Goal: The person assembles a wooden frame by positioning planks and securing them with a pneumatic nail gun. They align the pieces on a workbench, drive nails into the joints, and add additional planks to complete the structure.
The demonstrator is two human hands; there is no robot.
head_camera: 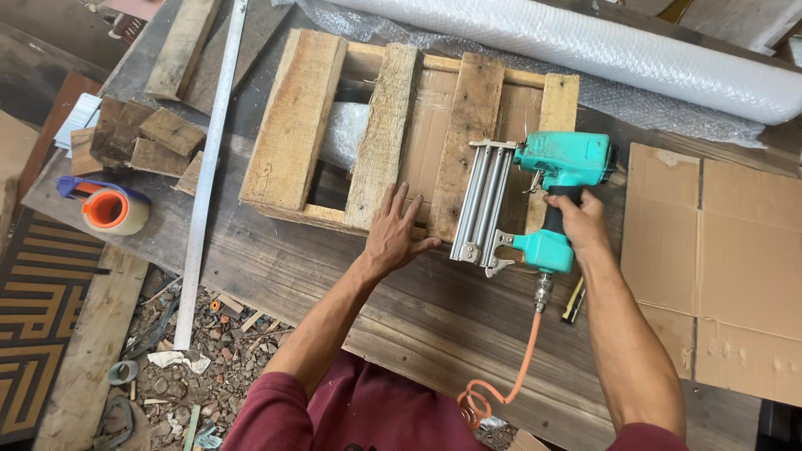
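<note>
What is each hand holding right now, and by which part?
The right hand grips the teal nail gun by its black handle. The left hand holds nothing; it rests flat on the wooden pallet frame.

A weathered plank bench [434, 309] carries a slatted pallet [401, 134], a bubble-wrap roll [585, 50] along the far edge, flat cardboard [710, 259] at right, wood blocks [138, 138], a tape dispenser [109, 207] and a long metal strip [209, 167] at left.

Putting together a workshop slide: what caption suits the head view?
Left hand flat on a wooden pallet frame, right hand gripping a teal nail gun with orange air hose.
</note>
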